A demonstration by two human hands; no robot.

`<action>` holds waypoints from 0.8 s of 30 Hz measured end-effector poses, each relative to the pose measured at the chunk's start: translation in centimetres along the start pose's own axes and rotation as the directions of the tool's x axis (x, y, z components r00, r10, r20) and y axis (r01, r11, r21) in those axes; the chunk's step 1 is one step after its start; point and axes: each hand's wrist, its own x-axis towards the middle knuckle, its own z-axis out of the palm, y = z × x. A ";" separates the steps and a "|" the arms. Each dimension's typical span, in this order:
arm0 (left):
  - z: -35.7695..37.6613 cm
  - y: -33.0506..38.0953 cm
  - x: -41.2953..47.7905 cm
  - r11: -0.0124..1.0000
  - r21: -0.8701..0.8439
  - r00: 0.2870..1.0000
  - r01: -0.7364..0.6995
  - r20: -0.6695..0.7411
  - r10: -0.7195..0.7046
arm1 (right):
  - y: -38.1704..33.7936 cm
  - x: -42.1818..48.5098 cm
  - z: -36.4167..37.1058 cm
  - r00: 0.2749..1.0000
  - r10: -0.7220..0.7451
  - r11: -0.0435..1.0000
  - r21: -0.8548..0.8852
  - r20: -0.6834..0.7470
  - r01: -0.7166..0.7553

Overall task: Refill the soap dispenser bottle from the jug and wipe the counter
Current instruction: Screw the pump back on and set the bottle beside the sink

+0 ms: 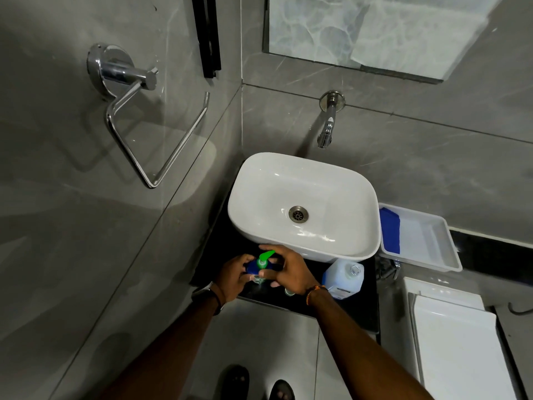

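Soap dispenser bottle (258, 268) stands upright on the black counter (362, 310), long axis vertical, in front of the white basin (302, 203). Its green pump spout (266, 254) points away from the person, up-right toward the basin. Left hand (235, 274) grips the bottle body, fingers closed around it. Right hand (288, 269) holds the bottle at the pump collar, fingers (266, 273) curled against it. Jug (343, 277) stands uncapped on the counter, right of the right-hand fingers, apart from them.

White basin (302, 197), tray (427, 246), wall tap (327, 125).
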 end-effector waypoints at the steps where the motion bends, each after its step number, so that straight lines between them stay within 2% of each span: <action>1: 0.0 0.0 0.0 1.000 0.003 1.000 -0.003 -0.001 0.003 | 0.0 0.1 -0.1 1.000 0.010 1.000 0.004 0.023 -0.010; 6: 0.1 -0.1 0.0 1.000 -0.001 1.000 0.000 -0.003 0.000 | -0.2 0.5 0.2 0.994 -0.068 0.978 -0.200 -0.087 0.050; 10: 0.1 -0.1 -0.1 1.000 0.012 1.000 -0.017 -0.009 0.017 | 0.2 0.4 0.0 0.993 -0.117 0.984 -0.134 -0.022 0.113; 12: 0.0 -0.1 0.0 1.000 0.012 1.000 -0.016 -0.011 0.016 | 0.1 0.5 -0.1 0.989 -0.148 0.975 -0.170 -0.011 0.144; 16: 0.2 -0.3 -0.1 1.000 0.006 1.000 -0.004 -0.008 0.004 | -0.4 0.6 0.2 0.987 -0.134 0.974 -0.195 -0.087 0.115; 21: 0.2 -0.4 -0.2 1.000 0.001 1.000 -0.002 -0.016 0.002 | -0.3 0.6 -0.2 0.982 -0.187 0.964 -0.194 0.007 0.184; 24: 0.1 -0.4 -0.1 1.000 0.003 1.000 -0.005 -0.011 0.005 | -0.3 0.8 0.0 0.976 -0.217 0.943 -0.260 -0.016 0.206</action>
